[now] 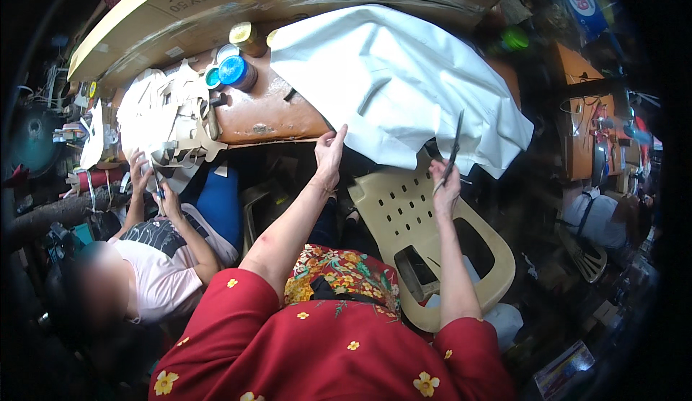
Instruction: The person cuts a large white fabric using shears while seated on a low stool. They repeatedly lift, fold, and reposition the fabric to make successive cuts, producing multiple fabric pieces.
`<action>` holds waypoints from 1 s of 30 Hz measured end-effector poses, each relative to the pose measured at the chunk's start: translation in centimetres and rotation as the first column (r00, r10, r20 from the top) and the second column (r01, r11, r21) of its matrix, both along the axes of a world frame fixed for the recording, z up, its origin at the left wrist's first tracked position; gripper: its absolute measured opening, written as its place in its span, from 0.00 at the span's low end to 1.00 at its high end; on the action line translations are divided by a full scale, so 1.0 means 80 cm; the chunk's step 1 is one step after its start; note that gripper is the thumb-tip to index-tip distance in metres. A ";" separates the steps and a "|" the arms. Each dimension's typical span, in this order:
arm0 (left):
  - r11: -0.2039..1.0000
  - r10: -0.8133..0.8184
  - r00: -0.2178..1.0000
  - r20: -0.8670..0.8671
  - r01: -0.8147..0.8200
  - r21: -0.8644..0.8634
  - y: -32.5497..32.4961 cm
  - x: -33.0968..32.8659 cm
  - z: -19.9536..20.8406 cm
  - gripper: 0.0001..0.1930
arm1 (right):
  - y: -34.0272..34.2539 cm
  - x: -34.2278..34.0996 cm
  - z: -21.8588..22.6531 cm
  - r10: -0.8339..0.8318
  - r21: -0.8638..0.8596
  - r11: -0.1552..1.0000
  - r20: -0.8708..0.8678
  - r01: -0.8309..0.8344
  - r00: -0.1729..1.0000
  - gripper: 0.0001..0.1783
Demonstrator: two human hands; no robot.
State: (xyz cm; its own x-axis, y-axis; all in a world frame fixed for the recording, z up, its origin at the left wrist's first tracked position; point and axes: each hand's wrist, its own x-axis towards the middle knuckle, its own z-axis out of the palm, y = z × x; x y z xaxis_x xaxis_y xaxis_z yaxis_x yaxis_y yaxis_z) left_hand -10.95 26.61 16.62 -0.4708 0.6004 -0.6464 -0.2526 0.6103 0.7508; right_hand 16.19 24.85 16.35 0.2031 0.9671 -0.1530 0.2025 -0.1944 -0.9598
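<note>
Here I am on the head view, and the white sheet [396, 91] lies spread and rumpled across the brown bench [277, 118], its near edge drooping over the front. My left grip [329, 156] is right at that edge, fingers curled in close; whether it has the sheet pinched, I cannot tell. Over to my right grip [446, 183]: closed firmly around the handles of the scissors [457, 140], long dark blades pointing up before the sheet's drooping edge. Below that grip, a beige plastic chair [405, 203]! Left along the bench, a blue-lidded jar [238, 72] stands beside a heap of pale scraps [162, 105], and close by, a co-worker [162, 246] has both hands raised.
</note>
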 end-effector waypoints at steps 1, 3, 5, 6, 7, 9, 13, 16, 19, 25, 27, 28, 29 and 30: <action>1.000 -0.018 0.999 0.038 0.018 -0.003 0.001 0.002 -0.003 0.31 | -0.013 -0.005 -0.004 0.025 -0.049 0.998 0.031 -0.024 0.999 0.23; 0.995 -0.036 0.999 0.025 0.034 0.098 -0.001 0.006 -0.007 0.21 | -0.028 -0.016 -0.012 -0.044 -0.199 0.980 -0.053 0.032 0.998 0.24; 0.994 -0.022 0.998 0.066 0.015 0.112 -0.006 0.006 -0.003 0.17 | -0.034 -0.029 -0.019 -0.146 -0.315 0.945 -0.162 0.089 0.976 0.29; 0.989 -0.033 0.997 0.071 0.023 0.148 -0.009 0.006 0.002 0.13 | -0.035 -0.036 -0.022 -0.205 -0.342 0.933 -0.257 0.109 0.944 0.31; 0.982 -0.052 0.994 0.094 0.033 0.186 -0.012 0.006 0.008 0.13 | -0.035 -0.043 -0.025 -0.271 -0.392 0.910 -0.313 0.136 0.910 0.32; 0.976 -0.115 0.972 0.205 0.072 0.203 -0.016 0.001 0.021 0.12 | -0.032 -0.057 -0.028 -0.358 -0.472 0.867 -0.372 0.158 0.857 0.35; 0.972 -0.131 0.581 0.803 -0.084 0.219 -0.014 0.001 0.040 0.35 | -0.023 -0.091 -0.023 -0.464 -0.493 0.826 -0.319 0.273 0.826 0.27; 0.937 -0.110 0.526 0.843 -0.227 0.264 -0.004 -0.001 0.047 0.48 | -0.022 -0.104 0.000 -0.528 -0.439 0.816 -0.305 0.375 0.792 0.18; 0.814 -0.043 0.298 0.954 -0.543 0.206 0.005 -0.010 0.056 0.51 | -0.020 -0.088 0.040 -0.411 -0.195 0.910 -0.325 0.365 0.852 0.17; 0.885 -0.124 0.462 0.878 -0.349 0.309 0.017 -0.002 0.065 0.37 | 0.014 -0.046 0.085 -0.224 -0.112 0.975 -0.412 0.194 0.883 0.14; 0.870 -0.010 0.370 0.929 -0.455 0.191 0.016 0.006 0.060 0.31 | 0.005 -0.048 0.082 -0.178 -0.166 0.978 -0.345 0.126 0.922 0.16; 0.871 0.029 0.426 0.904 -0.454 0.186 0.015 0.007 0.056 0.28 | -0.003 -0.052 0.079 -0.176 -0.248 0.964 -0.328 0.095 0.928 0.20; 0.864 0.006 0.467 0.884 -0.447 0.231 0.013 0.008 0.052 0.26 | -0.011 -0.056 0.075 -0.186 -0.309 0.949 -0.377 0.066 0.907 0.22; 0.861 0.018 0.510 0.860 -0.444 0.246 0.011 0.006 0.049 0.25 | -0.015 -0.062 0.070 -0.152 -0.301 0.952 -0.340 0.045 0.928 0.23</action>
State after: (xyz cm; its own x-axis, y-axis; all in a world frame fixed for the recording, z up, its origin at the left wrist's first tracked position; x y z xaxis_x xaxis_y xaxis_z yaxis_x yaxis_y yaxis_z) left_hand -10.46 27.52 20.53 -0.0309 0.8371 -0.5462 -0.9530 0.1401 0.2687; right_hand 11.23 23.64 21.95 0.1757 0.8499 -0.4968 -0.1760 -0.4694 -0.8653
